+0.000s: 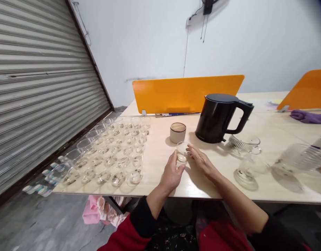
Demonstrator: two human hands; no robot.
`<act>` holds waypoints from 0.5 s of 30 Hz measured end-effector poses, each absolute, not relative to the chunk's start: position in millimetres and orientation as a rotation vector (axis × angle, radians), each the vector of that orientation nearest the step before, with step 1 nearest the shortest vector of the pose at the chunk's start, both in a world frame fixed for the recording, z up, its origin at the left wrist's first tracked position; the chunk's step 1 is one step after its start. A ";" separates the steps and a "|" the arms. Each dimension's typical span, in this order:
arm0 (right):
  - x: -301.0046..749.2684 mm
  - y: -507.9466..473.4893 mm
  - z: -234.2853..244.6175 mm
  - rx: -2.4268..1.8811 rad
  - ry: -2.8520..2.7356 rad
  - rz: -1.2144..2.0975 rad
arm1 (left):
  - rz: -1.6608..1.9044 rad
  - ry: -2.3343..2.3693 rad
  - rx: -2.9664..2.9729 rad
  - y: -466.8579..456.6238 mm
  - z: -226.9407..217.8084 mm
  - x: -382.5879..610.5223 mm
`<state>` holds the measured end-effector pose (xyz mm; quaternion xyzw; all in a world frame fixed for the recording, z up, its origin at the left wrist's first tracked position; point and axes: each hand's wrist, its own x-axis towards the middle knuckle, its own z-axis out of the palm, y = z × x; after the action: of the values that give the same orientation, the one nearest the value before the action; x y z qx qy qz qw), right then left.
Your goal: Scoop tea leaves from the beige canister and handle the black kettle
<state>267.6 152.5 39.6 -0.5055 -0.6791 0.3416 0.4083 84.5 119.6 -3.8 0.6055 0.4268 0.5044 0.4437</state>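
A small clear glass cup [181, 152] stands on the light wooden table [160, 184] in front of me. My left hand [172, 172] curls round the cup's left side and touches it. My right hand [200, 161] lies flat to the cup's right, fingers stretched out toward it, fingertips close to or just at its rim. Behind the cup sits a small beige jar with a wooden lid [177, 132], and to the right of that a black electric kettle [220, 118].
Several rows of small glass cups [113, 151] cover the table's left part. On the right lie a glass pitcher [244, 143], a glass lid [246, 172] and a ribbed clear vessel [297, 160]. Orange dividers [186, 93] stand behind. A purple cloth [308, 116] rests far right.
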 end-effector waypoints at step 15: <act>285.1 128.0 19.7 -1.412 -1.605 0.542 | 1.381 1.105 1.487 97.9 -8.7 68.9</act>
<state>285.1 128.0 19.7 -0.5714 -0.6495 0.2193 0.4511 68.9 97.9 -8.7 0.5887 0.4375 0.5469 0.4035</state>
